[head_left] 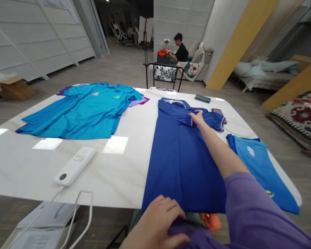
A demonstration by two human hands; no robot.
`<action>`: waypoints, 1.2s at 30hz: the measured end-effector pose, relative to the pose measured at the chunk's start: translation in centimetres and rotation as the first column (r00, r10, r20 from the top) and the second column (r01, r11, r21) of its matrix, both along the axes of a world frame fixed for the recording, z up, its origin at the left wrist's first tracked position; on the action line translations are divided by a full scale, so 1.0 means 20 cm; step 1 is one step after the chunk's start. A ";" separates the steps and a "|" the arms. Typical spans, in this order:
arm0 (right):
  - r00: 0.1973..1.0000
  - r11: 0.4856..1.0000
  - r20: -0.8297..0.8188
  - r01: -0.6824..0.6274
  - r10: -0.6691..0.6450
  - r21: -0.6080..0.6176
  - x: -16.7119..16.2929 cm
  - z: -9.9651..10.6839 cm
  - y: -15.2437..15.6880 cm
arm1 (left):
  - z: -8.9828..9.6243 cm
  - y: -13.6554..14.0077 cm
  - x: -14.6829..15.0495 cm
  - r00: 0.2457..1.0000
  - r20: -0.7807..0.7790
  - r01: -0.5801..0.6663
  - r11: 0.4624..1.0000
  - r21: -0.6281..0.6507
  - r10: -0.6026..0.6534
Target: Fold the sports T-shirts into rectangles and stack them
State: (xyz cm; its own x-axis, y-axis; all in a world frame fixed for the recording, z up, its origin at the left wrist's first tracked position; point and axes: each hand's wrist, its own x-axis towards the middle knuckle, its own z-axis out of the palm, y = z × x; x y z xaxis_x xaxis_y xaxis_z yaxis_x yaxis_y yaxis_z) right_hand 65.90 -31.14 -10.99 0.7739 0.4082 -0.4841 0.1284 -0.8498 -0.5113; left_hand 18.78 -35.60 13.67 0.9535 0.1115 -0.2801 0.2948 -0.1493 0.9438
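Our navy shirt (168, 155) runs lengthwise from the counter's (137, 173) near edge toward the far one; our right grip (197, 118) is pinching a sleeve (184, 120), left grip (162, 214) (half-open, seemingly bare) by the hem (206, 211).

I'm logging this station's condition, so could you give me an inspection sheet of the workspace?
Surface: white table, with bright reflections.
Job's things: dark blue shirt laid out right of centre; bright blue shirt at left, over purple cloth; folded blue garment at right.
Clutter: white device, dark case, phone.
Grips: right hand on the dark blue shirt's sleeve, pinch unclear; left hand by that shirt's near end, thumb apart from fingers, contact unclear.
Cables: white cabling past the near edge, one strand reaching the white device.
Surroundings: chair, seated person farther back, cardboard box at left.
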 end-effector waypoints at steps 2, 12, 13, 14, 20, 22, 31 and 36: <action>0.985 0.987 0.130 -0.101 0.117 -0.128 0.00 -0.01 -0.03 | -0.05 0.06 0.03 0.996 -0.046 -0.076 0.994 0.083 0.081; 0.795 0.797 0.079 -0.591 0.602 -0.126 -0.15 -0.47 0.74 | -0.43 0.16 0.02 0.967 -0.248 0.073 0.851 0.519 0.068; 0.787 0.788 0.074 -0.600 0.612 -0.140 -0.17 -0.53 0.83 | -0.43 0.15 0.01 0.964 -0.259 0.096 0.847 0.523 0.051; 0.782 0.781 0.065 -0.605 0.619 -0.157 -0.18 -0.59 0.90 | -0.44 0.15 0.01 0.964 -0.262 0.112 0.838 0.534 0.038; 0.782 0.750 -0.016 -0.604 0.624 -0.271 -0.16 -0.88 1.15 | -0.50 0.14 0.00 0.982 -0.188 0.128 0.757 0.641 -0.006; 0.822 0.792 -0.019 -0.555 0.570 -0.253 -0.12 -0.95 1.18 | -0.53 0.13 -0.01 0.982 -0.187 0.119 0.756 0.643 0.004; 0.747 0.777 0.220 -0.585 0.628 -0.232 -0.22 -0.85 1.09 | -0.51 0.14 -0.01 0.978 -0.202 0.077 0.817 0.572 0.049; 0.645 0.661 0.151 -0.740 0.750 -0.126 -0.39 -0.36 0.80 | -0.46 0.15 0.00 0.967 -0.249 0.084 0.862 0.500 0.050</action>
